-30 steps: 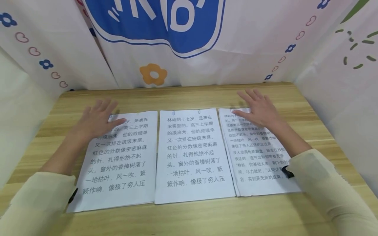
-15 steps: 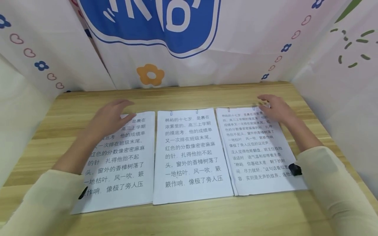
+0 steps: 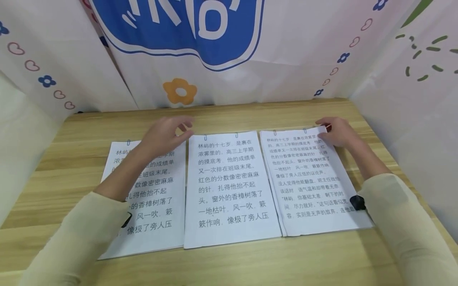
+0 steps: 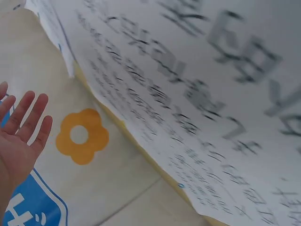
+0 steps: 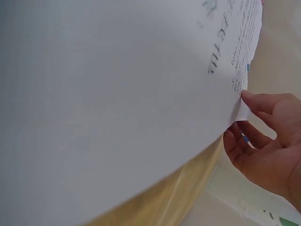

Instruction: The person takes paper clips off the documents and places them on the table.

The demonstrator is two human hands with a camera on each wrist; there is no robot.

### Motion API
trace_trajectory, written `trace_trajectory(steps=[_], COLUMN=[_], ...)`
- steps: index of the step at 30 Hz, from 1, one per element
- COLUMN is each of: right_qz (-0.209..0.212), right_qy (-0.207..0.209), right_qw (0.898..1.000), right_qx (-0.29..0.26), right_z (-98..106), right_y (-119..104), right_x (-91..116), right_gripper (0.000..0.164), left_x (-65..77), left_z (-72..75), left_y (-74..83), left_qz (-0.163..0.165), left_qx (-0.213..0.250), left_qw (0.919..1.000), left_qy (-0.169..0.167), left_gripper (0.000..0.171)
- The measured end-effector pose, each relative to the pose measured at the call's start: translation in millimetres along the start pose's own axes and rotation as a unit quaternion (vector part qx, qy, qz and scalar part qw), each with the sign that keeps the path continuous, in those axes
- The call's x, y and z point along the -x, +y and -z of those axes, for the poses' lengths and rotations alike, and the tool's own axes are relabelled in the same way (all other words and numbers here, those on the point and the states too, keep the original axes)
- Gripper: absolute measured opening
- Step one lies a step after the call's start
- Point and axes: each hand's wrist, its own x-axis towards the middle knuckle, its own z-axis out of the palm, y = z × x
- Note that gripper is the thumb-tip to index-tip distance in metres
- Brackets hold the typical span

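Three clipped stacks of printed paper lie side by side in the head view. My right hand (image 3: pixel 338 132) pinches the top right corner of the right paper stack (image 3: pixel 307 226). In the right wrist view, the thumb (image 5: pixel 265 101) is on top of that corner, with fingers curled underneath. My left hand (image 3: pixel 162 136) is over the upper part of the left paper stack (image 3: pixel 150 244), its fingertips near the top left corner of the middle paper stack (image 3: pixel 232 238). Loosely extended and holding nothing, the left fingers (image 4: pixel 29 117) show in the left wrist view.
Paper clips sit along the top edges, among them one clip (image 3: pixel 205 138) on the middle stack and another clip (image 3: pixel 274 133) on the right. The stacks lie on a wooden table (image 3: pixel 229 266). Printed white cloth (image 3: pixel 286 75) stands behind the table and at its sides.
My left hand has moved right, across the left stack towards the middle one. My right hand has moved right to the right stack's far corner and now pinches it.
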Motion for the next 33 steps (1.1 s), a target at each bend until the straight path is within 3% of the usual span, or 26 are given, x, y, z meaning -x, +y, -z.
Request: trace_trajectory(steps=[8, 13, 21, 33], right_qz=[-0.014, -0.028, -0.033, -0.003], right_qy=[-0.004, -0.004, 0.002, 0.037], right_qw=[1.0, 1.0, 0.999, 0.999], right_qx=[0.0, 0.002, -0.001, -0.038], right_z=[-3.4, -3.0, -2.9, 5.7], right_y=[3.0, 4.6, 3.9, 6.2], right_x=[-4.6, -6.6, -7.5, 0.8], right_gripper=[0.047, 0.037, 0.026, 0.025], left_x=[-24.6, -36.2, -50.3, -69.8], left_z=[-10.4, -16.8, -26.8, -41.2], left_y=[23.2, 37.7, 46.0, 68.0], left_qz=[-0.004, 0.001, -0.003, -0.007], left_qx=[0.018, 0.034, 0.063, 0.082], left_qw=[0.9998, 0.9993, 0.9977, 0.9956], left_qy=[-0.004, -0.013, -0.025, -0.045], left_gripper=[0.04, 0.041, 0.039, 0.034])
